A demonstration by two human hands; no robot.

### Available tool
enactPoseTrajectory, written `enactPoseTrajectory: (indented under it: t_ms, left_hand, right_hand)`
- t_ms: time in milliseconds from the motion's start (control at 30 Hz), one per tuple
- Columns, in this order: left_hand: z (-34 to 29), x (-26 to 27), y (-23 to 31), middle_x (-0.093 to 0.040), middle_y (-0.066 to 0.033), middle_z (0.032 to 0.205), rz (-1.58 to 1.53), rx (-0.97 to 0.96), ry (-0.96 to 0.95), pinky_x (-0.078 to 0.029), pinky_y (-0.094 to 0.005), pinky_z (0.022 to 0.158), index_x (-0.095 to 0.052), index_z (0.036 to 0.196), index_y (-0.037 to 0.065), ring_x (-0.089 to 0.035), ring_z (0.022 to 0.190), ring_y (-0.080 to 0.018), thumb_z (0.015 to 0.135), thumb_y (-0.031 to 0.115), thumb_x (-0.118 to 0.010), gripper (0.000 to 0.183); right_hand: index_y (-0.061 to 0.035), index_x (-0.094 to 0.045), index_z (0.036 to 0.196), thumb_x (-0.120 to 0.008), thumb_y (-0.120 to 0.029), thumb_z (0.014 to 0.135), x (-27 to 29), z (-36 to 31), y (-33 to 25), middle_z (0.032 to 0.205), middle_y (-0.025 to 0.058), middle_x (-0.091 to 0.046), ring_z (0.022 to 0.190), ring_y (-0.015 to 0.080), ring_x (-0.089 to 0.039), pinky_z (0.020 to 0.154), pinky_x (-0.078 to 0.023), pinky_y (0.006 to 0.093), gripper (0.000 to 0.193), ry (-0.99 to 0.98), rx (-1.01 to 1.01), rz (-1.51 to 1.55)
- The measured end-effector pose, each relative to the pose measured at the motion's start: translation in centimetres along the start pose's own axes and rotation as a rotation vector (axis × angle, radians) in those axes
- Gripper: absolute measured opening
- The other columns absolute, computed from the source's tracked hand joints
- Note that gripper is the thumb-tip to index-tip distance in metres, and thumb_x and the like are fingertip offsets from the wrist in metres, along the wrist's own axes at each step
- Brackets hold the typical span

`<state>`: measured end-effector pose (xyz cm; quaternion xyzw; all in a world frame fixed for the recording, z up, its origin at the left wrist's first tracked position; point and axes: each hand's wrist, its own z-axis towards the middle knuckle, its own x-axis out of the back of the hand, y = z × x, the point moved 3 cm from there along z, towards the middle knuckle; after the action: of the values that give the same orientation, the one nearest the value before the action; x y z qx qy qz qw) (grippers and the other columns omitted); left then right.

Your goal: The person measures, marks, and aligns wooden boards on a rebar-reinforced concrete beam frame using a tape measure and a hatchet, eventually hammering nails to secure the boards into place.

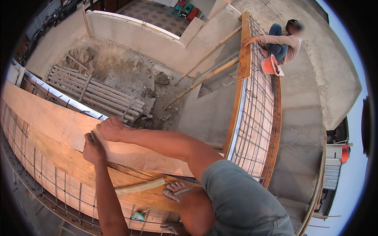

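Observation:
A long, thin plywood strip (51,112) runs across the left and middle of the head view. Both hands are close together over it. My left hand (94,149) is closed in a pinch at its near side, with something small and dark at the fingertips that I cannot make out. My right hand (112,129) comes from the right, its fingers curled tight on the strip near the far edge; whatever they grip is hidden. Below the strip lies an orange-brown board (67,147). A short wooden stick (139,186) rests near my sandalled foot (175,190).
A teal tape measure (138,215) lies by the rebar mesh (65,185). On the right, formwork with more rebar (256,118) runs toward a crouching co-worker (281,43) beside an orange-red bucket (270,65). Bamboo poles (204,80) brace it. Far below are rubble and a bamboo rack (92,90).

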<state>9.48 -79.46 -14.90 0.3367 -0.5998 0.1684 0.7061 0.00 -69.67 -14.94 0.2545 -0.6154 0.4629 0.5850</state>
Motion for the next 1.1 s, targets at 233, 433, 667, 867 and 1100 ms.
enactPoseTrajectory:
  t_ms: [233, 433, 667, 867, 1100]
  left_hand:
    - [-0.4, 0.3, 1.9, -0.073, -0.0129, 0.084, -0.020, 0.054, -0.038, -0.050, -0.0526, 0.062, -0.059, 0.102, 0.018, -0.069, 0.077, -0.0382, 0.104, 0.045, -0.046, 0.030]
    - [-0.1, -0.8, 0.9, -0.073, -0.0122, 0.083, -0.065, 0.057, -0.075, -0.051, -0.0510, 0.062, -0.058, 0.101, 0.018, -0.070, 0.078, -0.0361, 0.104, 0.044, -0.047, 0.028]
    - [-0.2, -0.2, 1.7, -0.071, -0.0094, 0.076, -0.093, 0.034, 0.051, -0.051, -0.0484, 0.060, -0.063, 0.095, 0.018, -0.070, 0.072, -0.0329, 0.101, 0.044, -0.053, 0.028]
    - [-0.7, 0.9, -1.7, -0.073, -0.0076, 0.076, -0.171, 0.085, 0.031, -0.051, -0.0438, 0.060, -0.068, 0.098, 0.017, -0.071, 0.069, -0.0311, 0.098, 0.043, -0.059, 0.027]
    - [-3.9, 3.6, -0.6, -0.069, -0.0120, 0.072, -0.332, 0.075, -0.053, -0.052, -0.0461, 0.063, -0.067, 0.103, 0.016, -0.069, 0.068, -0.0338, 0.096, 0.039, -0.064, 0.024]
  right_hand:
    - [-0.0058, -0.073, 0.072, -0.064, -0.019, 0.075, 0.9, 2.4, 3.7, 0.080, 0.0155, -0.074, 0.073, 0.0271, -0.072, 0.061, -0.054, 0.0399, 0.016, -0.309, 0.101, -0.089]
    - [-0.0001, -0.072, 0.077, -0.061, -0.023, 0.082, 2.7, 0.9, -0.5, 0.084, 0.0205, -0.072, 0.079, 0.0338, -0.072, 0.070, -0.055, 0.0458, 0.026, -0.292, 0.084, 0.140]
    - [0.0010, -0.057, 0.083, -0.062, -0.037, 0.097, 10.3, -0.9, 9.2, 0.072, 0.0246, -0.057, 0.069, 0.0443, -0.056, 0.065, -0.043, 0.0500, 0.041, -0.042, -0.341, 0.355]
    - [0.0008, -0.062, 0.088, -0.059, -0.035, 0.097, 5.7, -7.7, 6.4, 0.086, 0.0285, -0.063, 0.084, 0.0491, -0.059, 0.071, -0.047, 0.0508, 0.037, -0.057, -0.503, 0.467]
    - [0.0022, -0.064, 0.090, -0.054, -0.031, 0.101, -1.0, -18.9, 12.1, 0.083, 0.0212, -0.065, 0.081, 0.0309, -0.062, 0.079, -0.048, 0.0419, 0.036, 0.126, -0.772, 0.574]
